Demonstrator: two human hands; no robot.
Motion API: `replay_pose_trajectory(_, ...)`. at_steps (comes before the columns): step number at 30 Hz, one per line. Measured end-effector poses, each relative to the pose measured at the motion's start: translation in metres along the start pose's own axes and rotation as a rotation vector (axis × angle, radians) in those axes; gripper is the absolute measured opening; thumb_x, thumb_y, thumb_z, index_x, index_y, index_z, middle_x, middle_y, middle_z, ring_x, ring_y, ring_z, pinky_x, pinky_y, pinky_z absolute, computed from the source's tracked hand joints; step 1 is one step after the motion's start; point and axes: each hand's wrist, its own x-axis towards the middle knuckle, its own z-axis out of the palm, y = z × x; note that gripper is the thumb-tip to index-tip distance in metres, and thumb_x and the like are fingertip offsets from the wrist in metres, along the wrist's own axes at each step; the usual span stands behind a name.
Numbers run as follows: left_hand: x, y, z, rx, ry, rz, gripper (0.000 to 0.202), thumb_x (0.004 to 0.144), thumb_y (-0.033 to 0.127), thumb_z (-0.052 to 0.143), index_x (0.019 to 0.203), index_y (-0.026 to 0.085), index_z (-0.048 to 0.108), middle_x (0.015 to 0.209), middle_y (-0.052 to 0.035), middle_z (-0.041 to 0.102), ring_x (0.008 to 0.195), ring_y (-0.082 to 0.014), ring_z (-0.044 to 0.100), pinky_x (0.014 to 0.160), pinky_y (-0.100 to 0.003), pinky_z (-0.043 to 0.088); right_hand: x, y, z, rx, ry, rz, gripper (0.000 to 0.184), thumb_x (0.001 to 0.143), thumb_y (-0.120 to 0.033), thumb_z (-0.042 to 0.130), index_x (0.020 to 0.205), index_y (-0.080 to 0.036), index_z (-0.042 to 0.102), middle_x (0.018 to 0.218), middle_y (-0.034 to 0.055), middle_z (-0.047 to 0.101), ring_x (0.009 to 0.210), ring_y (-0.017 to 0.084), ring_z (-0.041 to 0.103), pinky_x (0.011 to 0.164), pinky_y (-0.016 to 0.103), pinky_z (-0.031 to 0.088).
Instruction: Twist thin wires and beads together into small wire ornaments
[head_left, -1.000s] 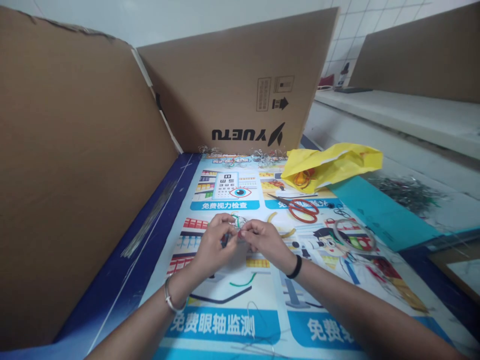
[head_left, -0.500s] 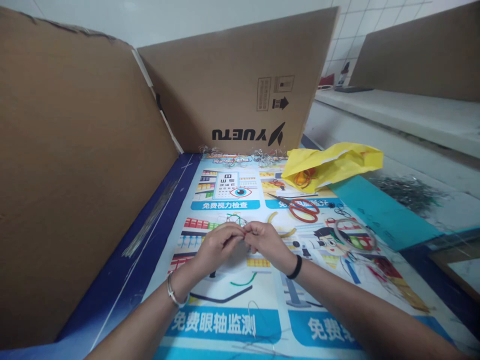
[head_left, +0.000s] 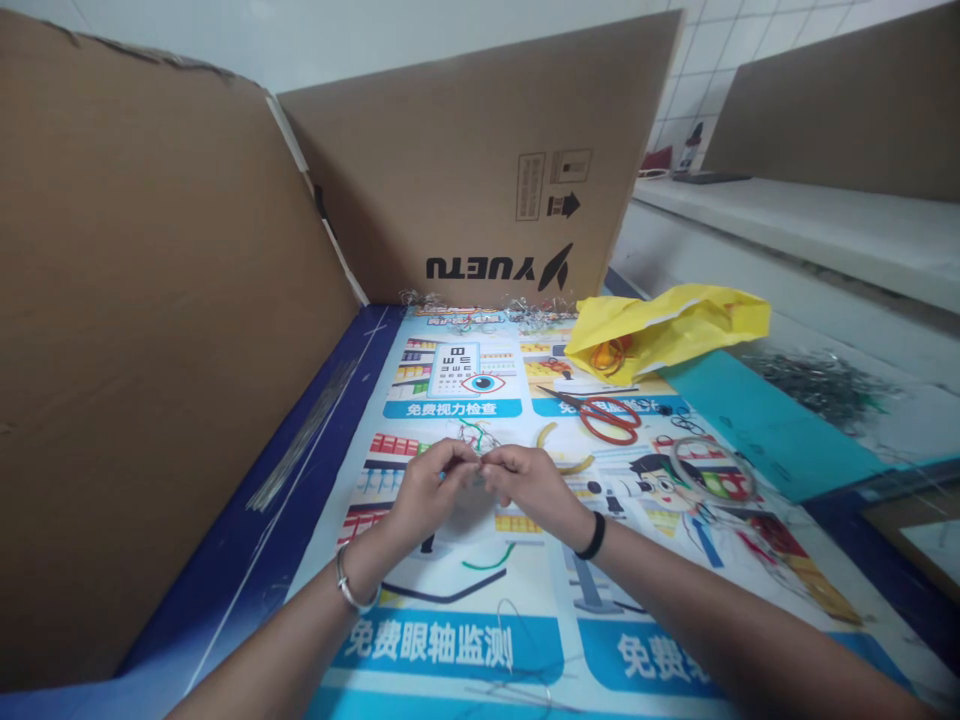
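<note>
Over the middle of the printed sheet, my left hand and my right hand meet fingertip to fingertip. Both are closed in a pinch. Thin wire with a green strand sticks out just beyond the fingertips; the part between the fingers is hidden. Close to my right hand lie curved yellow pieces. Red-handled scissors rest farther off, their blades pointing left. A curved green strip lies on the sheet below my hands.
Cardboard panels stand behind and at the left. A yellow bag sits at the back right, near a heap of wire. A wire coil lies at the right, and straight wires at the left.
My left hand has shifted slightly, its fingers lifting and opening out a little at the pinch. The green strand has moved a little upward. My right hand stays almost where it was.
</note>
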Motion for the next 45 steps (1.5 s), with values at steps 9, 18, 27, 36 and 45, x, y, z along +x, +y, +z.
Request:
replay_pose_trajectory(9, 0.002, 0.002, 0.005, -0.275, 0.055, -0.258, 0.005, 0.078, 0.022, 0.057, 0.077, 0.016, 0.055, 0.061, 0.0038, 0.054, 0.053, -0.0077, 0.052, 0.052, -0.019, 0.043, -0.005, 0.003, -0.003, -0.579, 0.133, -0.461, 0.021, 0.088, -0.031, 0.049, 0.089, -0.023, 0.068, 0.092, 0.0062, 0.071, 0.086, 0.020, 0.063, 0.082, 0.033, 0.046)
replay_pose_trajectory(18, 0.001, 0.009, 0.007, -0.214, 0.061, -0.264, 0.005, 0.078, 0.019, 0.056, 0.074, 0.017, 0.054, 0.061, 0.0035, 0.055, 0.054, -0.0088, 0.054, 0.052, -0.020, 0.043, -0.005, 0.003, 0.002, -0.687, 0.169, -0.496, 0.019, 0.081, -0.016, 0.047, 0.068, -0.019, 0.061, 0.069, 0.0059, 0.061, 0.067, 0.017, 0.055, 0.062, 0.028, 0.040)
replay_pose_trajectory(27, 0.003, 0.001, 0.003, 0.067, 0.013, 0.087, 0.016, 0.078, 0.014, 0.059, 0.091, 0.021, 0.065, 0.089, -0.0043, 0.065, 0.082, -0.0153, 0.060, 0.074, -0.029, 0.049, 0.003, -0.004, -0.004, -0.074, 0.113, -0.197, 0.007, 0.074, -0.018, 0.051, 0.069, -0.019, 0.056, 0.062, -0.0024, 0.054, 0.056, 0.010, 0.048, 0.052, 0.021, 0.037)
replay_pose_trajectory(36, 0.002, 0.005, 0.001, 0.153, 0.069, 0.125, 0.011, 0.082, 0.011, 0.051, 0.078, 0.018, 0.058, 0.077, -0.0020, 0.058, 0.076, -0.0142, 0.055, 0.069, -0.027, 0.044, -0.001, -0.011, -0.006, 0.011, 0.026, -0.114, 0.014, 0.080, -0.030, 0.052, 0.074, -0.019, 0.059, 0.061, -0.0029, 0.054, 0.049, 0.008, 0.048, 0.049, 0.021, 0.038)
replay_pose_trajectory(45, 0.004, 0.010, -0.002, -0.298, 0.051, -0.052, 0.005, 0.081, 0.018, 0.055, 0.076, 0.016, 0.056, 0.084, -0.0026, 0.058, 0.070, -0.0104, 0.053, 0.065, -0.024, 0.043, 0.001, -0.005, -0.007, -0.034, 0.063, -0.048, 0.017, 0.081, -0.033, 0.055, 0.077, -0.018, 0.062, 0.052, -0.0034, 0.055, 0.046, 0.009, 0.050, 0.046, 0.019, 0.040)
